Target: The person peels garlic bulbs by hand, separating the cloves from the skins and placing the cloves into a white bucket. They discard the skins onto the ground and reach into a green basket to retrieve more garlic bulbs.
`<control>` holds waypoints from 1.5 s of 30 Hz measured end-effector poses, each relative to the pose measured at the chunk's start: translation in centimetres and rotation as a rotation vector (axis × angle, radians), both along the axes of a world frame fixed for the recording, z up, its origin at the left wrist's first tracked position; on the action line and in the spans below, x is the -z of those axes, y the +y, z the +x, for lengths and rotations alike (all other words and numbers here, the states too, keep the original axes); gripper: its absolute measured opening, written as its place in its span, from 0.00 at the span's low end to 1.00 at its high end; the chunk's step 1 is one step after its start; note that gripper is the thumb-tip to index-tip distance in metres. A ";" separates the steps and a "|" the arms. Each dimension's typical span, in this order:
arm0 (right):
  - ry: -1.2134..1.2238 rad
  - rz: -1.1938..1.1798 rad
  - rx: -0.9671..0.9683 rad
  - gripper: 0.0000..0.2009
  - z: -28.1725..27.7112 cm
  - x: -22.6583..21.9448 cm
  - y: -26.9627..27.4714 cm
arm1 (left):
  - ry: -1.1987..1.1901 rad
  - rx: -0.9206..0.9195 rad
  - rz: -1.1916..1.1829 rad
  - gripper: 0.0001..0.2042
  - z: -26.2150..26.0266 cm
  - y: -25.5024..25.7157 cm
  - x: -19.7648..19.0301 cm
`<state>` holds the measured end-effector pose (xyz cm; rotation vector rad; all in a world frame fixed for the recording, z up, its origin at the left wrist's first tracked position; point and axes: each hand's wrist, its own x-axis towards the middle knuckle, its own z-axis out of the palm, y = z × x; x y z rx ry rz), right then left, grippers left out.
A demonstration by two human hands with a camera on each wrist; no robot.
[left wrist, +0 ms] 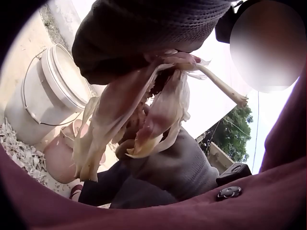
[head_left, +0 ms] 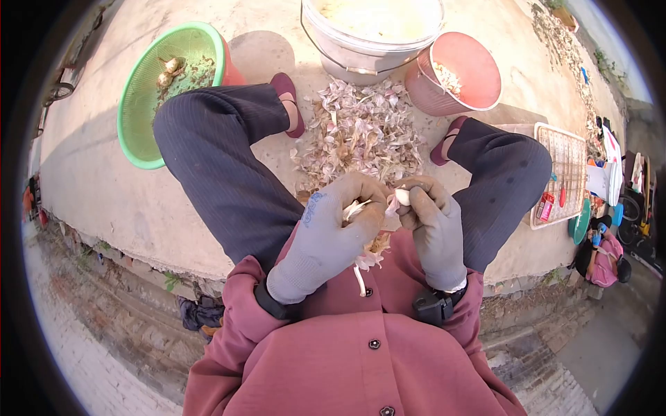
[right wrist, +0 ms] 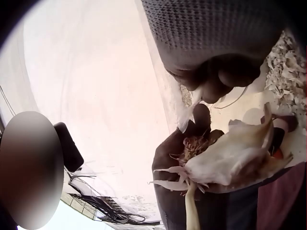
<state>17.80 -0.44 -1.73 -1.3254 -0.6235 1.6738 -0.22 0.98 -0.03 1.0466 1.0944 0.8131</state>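
Note:
Both hands wear grey knitted gloves with brown-stained fingers and meet above the lap. In the head view, the left hand (head_left: pixel 329 225) grips a partly torn garlic bulb (left wrist: pixel 160 117), its loose papery skins spreading out below the fingers. A pale stem (head_left: pixel 360 281) hangs from it. Close on the other side, the right hand (head_left: pixel 437 225) pinches a white garlic clove (head_left: pixel 402 197) with a pinkish flap of skin on it. In the right wrist view a thin strip of skin (right wrist: pixel 188 115) dangles from the right fingertips, just above the bulb's root tuft (right wrist: pixel 194 148).
Between the feet lies a heap of garlic skins (head_left: pixel 361 132). Behind it stand a white bucket (head_left: pixel 361 59) and a pink bucket (head_left: pixel 444 97) holding cloves. A green basket (head_left: pixel 132 132) with a few bulbs is at left; a wire-like crate (head_left: pixel 560 166) lies at right.

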 end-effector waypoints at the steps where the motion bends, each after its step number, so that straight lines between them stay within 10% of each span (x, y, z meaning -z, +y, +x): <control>1: -0.034 -0.005 -0.013 0.11 0.4 0.4 0.0 | -0.035 -0.048 0.031 0.06 -0.3 0.2 -0.3; 11: -0.146 0.000 0.038 0.11 0.0 -0.9 0.5 | 0.207 -0.260 0.031 0.16 -1.5 0.4 2.3; 13: -0.205 -0.006 0.037 0.11 -0.4 -3.0 1.4 | -0.091 -0.266 -0.324 0.18 -0.9 0.5 1.1; 21: -0.582 1.351 0.450 0.15 1.7 -14.7 10.6 | -0.093 -0.188 -0.184 0.25 -0.5 0.2 -0.2; 22: -0.843 1.103 0.591 0.15 -0.6 -13.9 12.2 | -0.091 -0.191 -0.191 0.25 -0.4 -0.1 -0.2; 23: -0.982 0.971 0.235 0.17 -0.1 -13.8 13.4 | -0.002 -0.186 -0.125 0.25 -0.4 -0.2 0.0; 25: -0.989 0.822 0.183 0.19 0.0 -12.2 13.3 | 0.092 -0.199 -0.057 0.25 -0.6 -0.1 0.3; 29: -0.506 0.515 -0.047 0.18 -2.1 -7.3 7.3 | 0.206 -0.190 0.142 0.27 -0.8 0.2 -0.3; 31: -0.628 0.580 -0.293 0.16 -2.7 -4.0 5.1 | 0.144 -0.182 0.101 0.30 -0.4 0.1 0.1; 45: -0.827 0.849 -0.286 0.13 -1.6 -2.6 2.5 | 0.386 -0.064 0.353 0.22 0.3 0.3 0.2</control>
